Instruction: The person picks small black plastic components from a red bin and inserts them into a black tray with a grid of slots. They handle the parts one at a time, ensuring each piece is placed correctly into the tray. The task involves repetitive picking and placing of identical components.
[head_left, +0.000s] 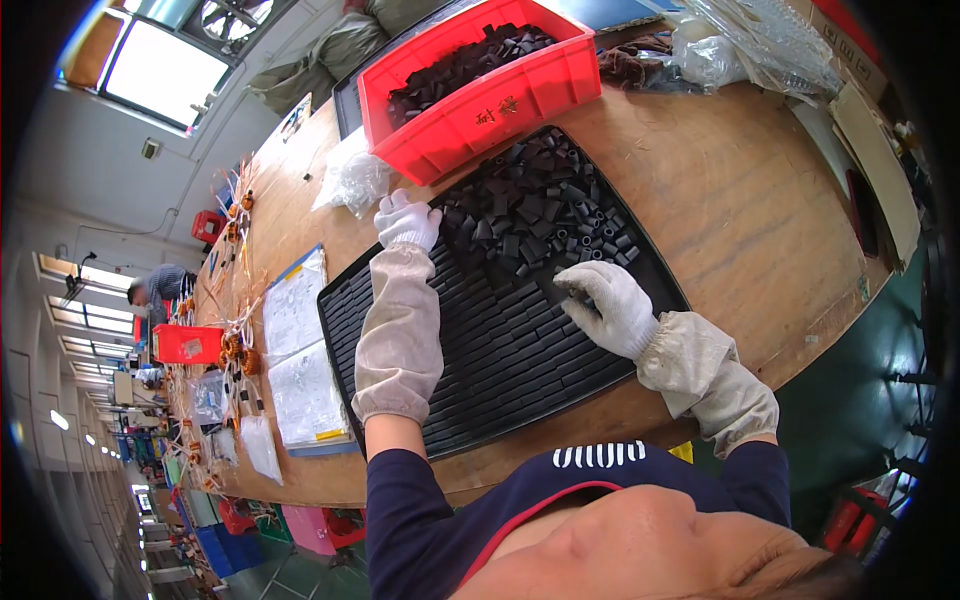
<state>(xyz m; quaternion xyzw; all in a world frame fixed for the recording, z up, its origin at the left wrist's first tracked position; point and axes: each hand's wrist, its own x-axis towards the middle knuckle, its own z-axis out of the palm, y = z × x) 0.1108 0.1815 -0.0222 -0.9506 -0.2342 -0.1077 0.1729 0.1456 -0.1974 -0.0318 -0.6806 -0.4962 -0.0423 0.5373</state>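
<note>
A black tray lies in front of me on the wooden table. Short black tubes lie end to end in tight rows over its near and left part. Loose black tube pieces are heaped in its far right part. My left hand, in a white glove, is at the tray's far left edge with its fingers curled; whatever they hold is hidden. Over the border between rows and heap, my right hand, also gloved, has thumb and fingers bent together. Anything in that pinch is too small to make out.
A red bin of black pieces stands behind the tray, beside a clear plastic bag. Papers in a blue folder lie left. Wired coils line the left table edge. Plastic wrapping is at far right. Another person is far left.
</note>
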